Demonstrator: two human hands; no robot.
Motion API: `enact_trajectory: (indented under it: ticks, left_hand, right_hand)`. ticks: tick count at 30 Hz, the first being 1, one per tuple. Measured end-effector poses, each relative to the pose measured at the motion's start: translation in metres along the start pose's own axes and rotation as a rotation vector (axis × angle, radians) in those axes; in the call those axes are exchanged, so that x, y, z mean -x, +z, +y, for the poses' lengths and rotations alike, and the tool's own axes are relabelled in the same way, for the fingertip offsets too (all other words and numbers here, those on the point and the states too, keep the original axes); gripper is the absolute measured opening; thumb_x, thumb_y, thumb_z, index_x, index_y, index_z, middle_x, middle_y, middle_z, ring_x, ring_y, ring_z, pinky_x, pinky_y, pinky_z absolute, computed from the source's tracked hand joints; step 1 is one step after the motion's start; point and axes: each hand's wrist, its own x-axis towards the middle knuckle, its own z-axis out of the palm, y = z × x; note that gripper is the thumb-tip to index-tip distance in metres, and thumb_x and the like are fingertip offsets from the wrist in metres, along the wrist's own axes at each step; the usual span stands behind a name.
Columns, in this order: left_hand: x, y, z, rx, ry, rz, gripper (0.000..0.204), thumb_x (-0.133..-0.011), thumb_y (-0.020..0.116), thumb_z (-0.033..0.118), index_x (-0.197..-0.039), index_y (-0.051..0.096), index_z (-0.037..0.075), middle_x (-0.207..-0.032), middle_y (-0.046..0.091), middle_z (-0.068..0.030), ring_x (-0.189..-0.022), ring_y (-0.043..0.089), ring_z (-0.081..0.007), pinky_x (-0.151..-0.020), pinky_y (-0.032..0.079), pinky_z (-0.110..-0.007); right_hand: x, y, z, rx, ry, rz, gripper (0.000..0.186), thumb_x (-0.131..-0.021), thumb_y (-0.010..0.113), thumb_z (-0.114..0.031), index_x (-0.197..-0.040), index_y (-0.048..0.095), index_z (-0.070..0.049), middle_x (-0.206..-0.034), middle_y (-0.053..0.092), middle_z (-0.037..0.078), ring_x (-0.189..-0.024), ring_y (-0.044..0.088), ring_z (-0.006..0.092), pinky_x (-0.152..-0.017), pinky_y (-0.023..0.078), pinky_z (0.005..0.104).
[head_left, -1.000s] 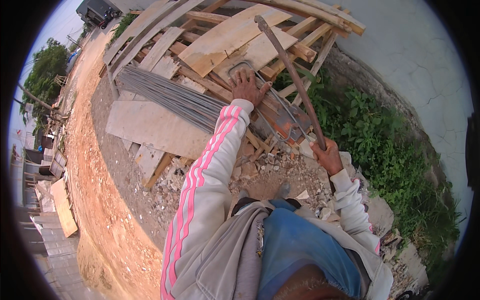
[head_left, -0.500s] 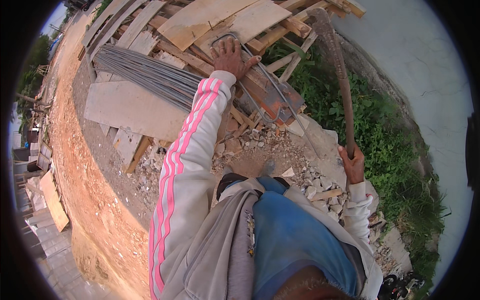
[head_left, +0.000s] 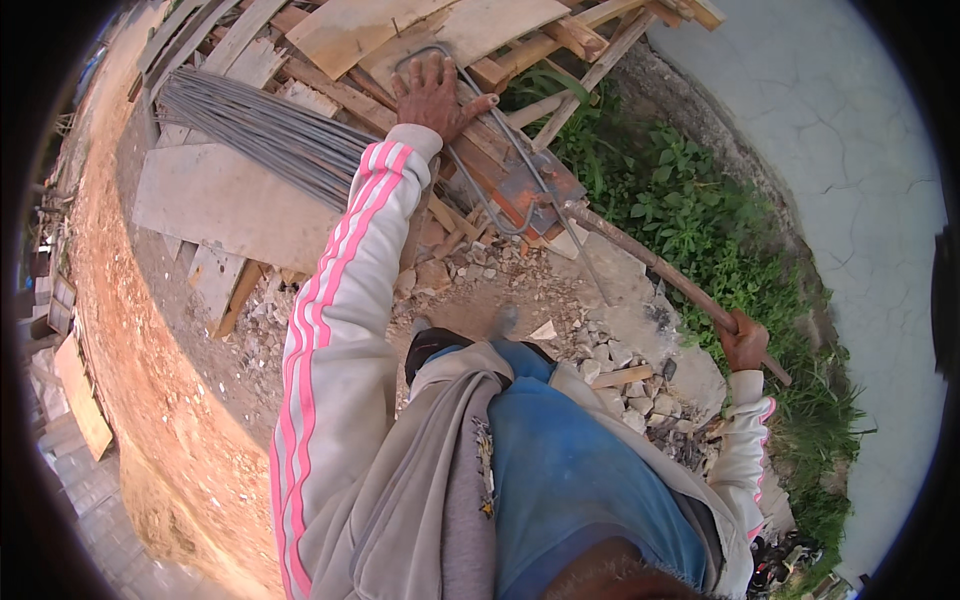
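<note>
My left hand lies flat with its fingers spread, over the upper end of a bent steel rod. The rod is curved into a long narrow loop, and its straight tail hangs past the board's near end. Beneath it is a thick wooden board with a rusty metal plate at that end. To the right, my right hand is closed around a long-handled hammer. The handle slants up and left, its far end beside the plate and rod; the hammer's head is hard to make out there.
A bundle of steel rods lies left of my left arm, above a plywood sheet. Planks are stacked at the far side. Rubble lies near my feet. Green weeds grow along a grey wall on the right.
My right hand has swung the hammer down, from raised and upright to slanting low toward the plate. My left hand has stayed on the bent rod. The whole view has shifted slightly.
</note>
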Motion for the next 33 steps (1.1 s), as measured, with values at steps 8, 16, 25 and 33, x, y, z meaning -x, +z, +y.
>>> enact_trajectory:
  ticks: [8,16,25,33]
  left_hand:
    - [-0.001,0.009,-0.004,0.023,0.022,0.079,0.113,-0.083,0.036,0.091,-0.155,0.038,0.005,-0.164,0.03,-0.0166,-0.151,0.022,-0.0431,-0.119,0.015,-0.066]
    - [-0.002,0.007,-0.004,0.004,0.024,0.071,0.113,-0.081,0.038,0.092,-0.155,0.038,0.006,-0.164,0.031,-0.0167,-0.151,0.023,-0.0429,-0.119,0.016,-0.066]
    - [-0.002,0.009,-0.003,0.017,0.029,0.077,0.113,-0.082,0.038,0.091,-0.155,0.038,0.006,-0.163,0.031,-0.0174,-0.151,0.022,-0.0444,-0.12,0.015,-0.065]
    - [-0.002,0.005,-0.003,0.086,0.026,0.019,0.114,-0.082,0.038,0.092,-0.156,0.036,0.005,-0.164,0.028,-0.0193,-0.152,0.018,-0.0455,-0.12,0.014,-0.065]
  right_hand:
    - [-0.063,-0.003,0.019,0.052,-0.233,0.026,0.03,-0.084,0.079,-0.028,-0.072,0.061,-0.007,-0.062,0.059,0.017,-0.058,0.062,0.04,-0.052,0.047,0.0463]
    - [-0.136,0.013,0.034,0.111,-0.288,0.018,0.04,-0.095,0.07,-0.038,-0.073,0.062,-0.006,-0.064,0.06,0.02,-0.058,0.059,0.0425,-0.054,0.046,0.0493]
    - [-0.121,0.032,0.032,0.064,-0.251,0.048,0.043,-0.098,0.067,-0.04,-0.071,0.061,-0.006,-0.062,0.058,0.02,-0.056,0.058,0.0418,-0.053,0.045,0.0482]
    - [-0.114,0.036,0.032,0.128,-0.164,0.082,0.049,-0.096,0.068,-0.044,-0.067,0.06,-0.006,-0.06,0.057,0.021,-0.056,0.058,0.0426,-0.052,0.045,0.0493]
